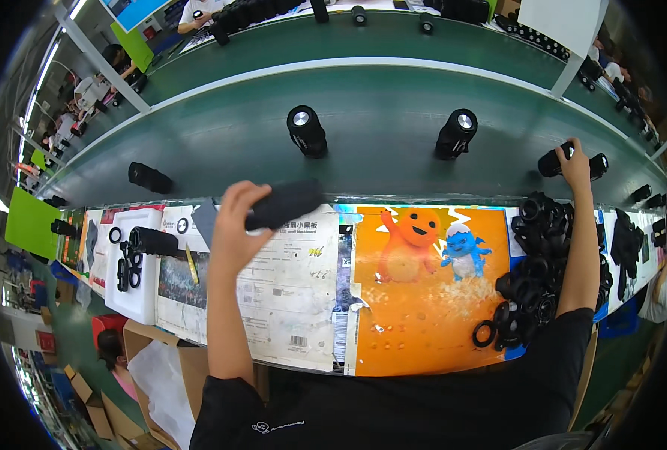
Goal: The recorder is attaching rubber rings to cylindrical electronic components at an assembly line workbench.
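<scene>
My left hand (239, 217) is closed around one end of a black cylindrical speaker (290, 204), held tilted above the printed white board (288, 300). On the green conveyor belt (386, 169) at the far right, my right hand (575, 166) has its fingers around another black cylinder (549, 163). A third cylinder (599, 165) lies just beside that hand. Two more black speakers with silver round tops, one left of centre (306, 131) and one right (457, 135), stand on the belt. Farther left a dark cylinder (149, 177) lies on its side.
A pile of black rings (532, 285) lies beneath my right arm, beside an orange cartoon-printed sheet (431, 322). At left, a white foam tray (134, 292) holds black parts. A cardboard box (176, 367) stands below the bench's left side. Other people work around the line.
</scene>
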`<state>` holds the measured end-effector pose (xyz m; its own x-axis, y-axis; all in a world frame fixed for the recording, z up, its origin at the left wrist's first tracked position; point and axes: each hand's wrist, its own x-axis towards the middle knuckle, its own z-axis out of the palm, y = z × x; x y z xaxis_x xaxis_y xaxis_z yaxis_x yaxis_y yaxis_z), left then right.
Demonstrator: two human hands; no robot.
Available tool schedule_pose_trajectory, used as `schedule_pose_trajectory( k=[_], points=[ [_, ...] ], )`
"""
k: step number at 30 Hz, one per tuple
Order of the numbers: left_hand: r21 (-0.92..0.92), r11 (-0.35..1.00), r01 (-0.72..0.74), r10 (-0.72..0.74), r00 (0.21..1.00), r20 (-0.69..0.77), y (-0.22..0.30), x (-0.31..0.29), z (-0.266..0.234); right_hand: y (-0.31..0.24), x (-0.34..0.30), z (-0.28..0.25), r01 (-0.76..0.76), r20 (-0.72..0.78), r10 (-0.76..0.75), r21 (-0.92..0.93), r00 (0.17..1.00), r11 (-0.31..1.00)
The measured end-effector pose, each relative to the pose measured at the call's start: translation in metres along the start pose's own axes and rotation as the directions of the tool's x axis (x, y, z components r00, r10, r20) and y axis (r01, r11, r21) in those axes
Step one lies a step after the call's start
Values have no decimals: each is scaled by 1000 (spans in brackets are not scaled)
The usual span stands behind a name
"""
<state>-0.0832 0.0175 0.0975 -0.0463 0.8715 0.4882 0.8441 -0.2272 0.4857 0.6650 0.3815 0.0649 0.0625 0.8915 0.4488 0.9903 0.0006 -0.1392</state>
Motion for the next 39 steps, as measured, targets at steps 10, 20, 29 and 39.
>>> schedule_pose_trajectory(
  k=[10, 20, 29, 39],
  points=[
    [125, 964, 236, -246, 966, 79, -107, 98, 9, -261, -177, -182, 159, 30, -196, 467, 980, 870],
    [-285, 948, -140, 155, 987, 30, 37, 25, 50, -361, -316, -172, -120, 283, -193, 800, 940, 588],
    [-930, -86, 358, -231, 901, 368, 104, -62, 148, -397, -379, -107, -67, 173, -284, 936, 943, 347],
    [-950, -242, 198, -251, 933, 258, 96, -51, 135, -400, -414, -90, -479, 493, -387, 867, 779, 141]
  ],
)
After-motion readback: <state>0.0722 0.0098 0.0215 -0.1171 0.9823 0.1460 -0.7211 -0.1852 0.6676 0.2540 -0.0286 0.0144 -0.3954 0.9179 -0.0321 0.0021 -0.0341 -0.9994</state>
